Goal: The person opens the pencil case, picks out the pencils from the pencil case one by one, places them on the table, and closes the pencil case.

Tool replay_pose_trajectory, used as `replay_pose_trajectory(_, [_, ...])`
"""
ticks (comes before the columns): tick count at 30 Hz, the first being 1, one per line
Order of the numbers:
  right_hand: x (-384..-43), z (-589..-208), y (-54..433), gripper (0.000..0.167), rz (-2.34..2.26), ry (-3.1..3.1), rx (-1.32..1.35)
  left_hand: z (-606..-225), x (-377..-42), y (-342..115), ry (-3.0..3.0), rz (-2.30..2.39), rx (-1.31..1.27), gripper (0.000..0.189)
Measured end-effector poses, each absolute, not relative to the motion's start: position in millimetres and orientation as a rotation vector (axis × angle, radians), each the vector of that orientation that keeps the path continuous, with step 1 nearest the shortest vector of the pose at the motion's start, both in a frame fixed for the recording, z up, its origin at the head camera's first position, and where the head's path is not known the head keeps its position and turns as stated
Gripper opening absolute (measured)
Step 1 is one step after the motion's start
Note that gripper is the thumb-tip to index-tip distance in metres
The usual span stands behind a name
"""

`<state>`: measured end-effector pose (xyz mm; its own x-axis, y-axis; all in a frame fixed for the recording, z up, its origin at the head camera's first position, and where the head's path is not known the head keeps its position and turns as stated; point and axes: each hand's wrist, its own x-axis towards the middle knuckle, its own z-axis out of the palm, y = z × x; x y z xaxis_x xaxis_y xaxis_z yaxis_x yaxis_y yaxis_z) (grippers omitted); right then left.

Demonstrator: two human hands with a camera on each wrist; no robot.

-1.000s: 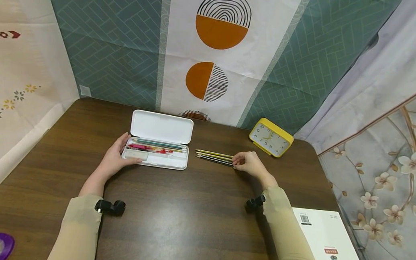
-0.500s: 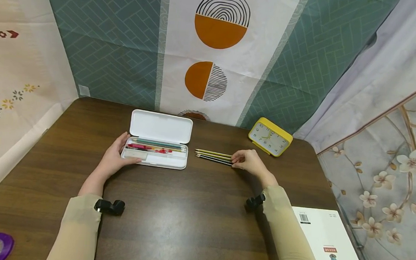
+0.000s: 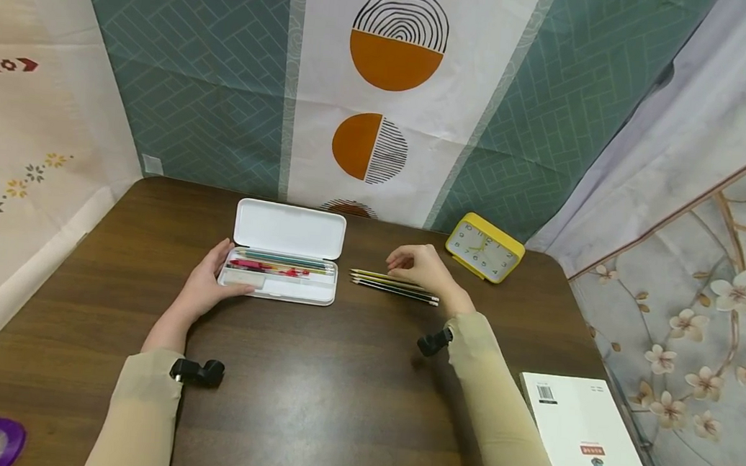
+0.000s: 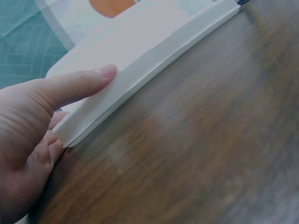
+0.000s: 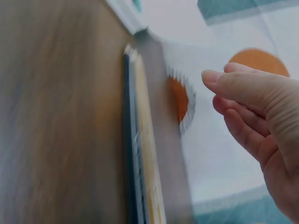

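The left hand (image 3: pixel 207 283) is gripping the left end of the open pencil case (image 3: pixel 300 290) on the bench (image 3: pixel 310 387). The right hand (image 3: pixel 424 267) is hovering above the pencils (image 3: pixel 395 287), fingers loosely bent; the pencils are lying just beside the case.

Head view sharp, soft glare on tabletop (image 3: pixel 303 401); right wrist view hazy, pencils (image 5: pixel 147 154) blurred.

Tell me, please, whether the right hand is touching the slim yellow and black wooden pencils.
Apart: the right wrist view shows a clear gap between the right hand and pencils.
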<state>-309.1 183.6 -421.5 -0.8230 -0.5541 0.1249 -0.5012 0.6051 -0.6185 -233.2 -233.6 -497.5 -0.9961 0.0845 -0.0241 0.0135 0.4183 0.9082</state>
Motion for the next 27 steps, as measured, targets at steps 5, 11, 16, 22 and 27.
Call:
replay_pose_trajectory(5, [-312.7,-407.5,155.9,0.016,-1.058,2.751,-0.971,-498.4,-233.3,-232.9,2.585,1.654,0.081,0.115])
replay_pose_trajectory(11, [-318.4,-400.0,124.2,0.015,-1.124,2.704,-1.031,-496.7,-232.3,-233.9,2.594,1.641,0.071,0.114])
replay_pose_trajectory(16, [-323.7,-400.6,103.8,0.016,-1.132,2.674,-1.074,-494.4,-231.4,-234.1,2.595,1.634,0.083,0.115])
replay_pose_trajectory(22, [-329.1,-404.4,86.3,0.016,-1.166,2.666,-1.102,-496.7,-232.4,-234.7,2.607,1.626,0.081,0.115])
replay_pose_trajectory(27, [-331.4,-410.6,74.7,0.018,-1.201,2.653,-1.07,-499.2,-234.3,-235.6,2.594,1.656,0.09,0.116])
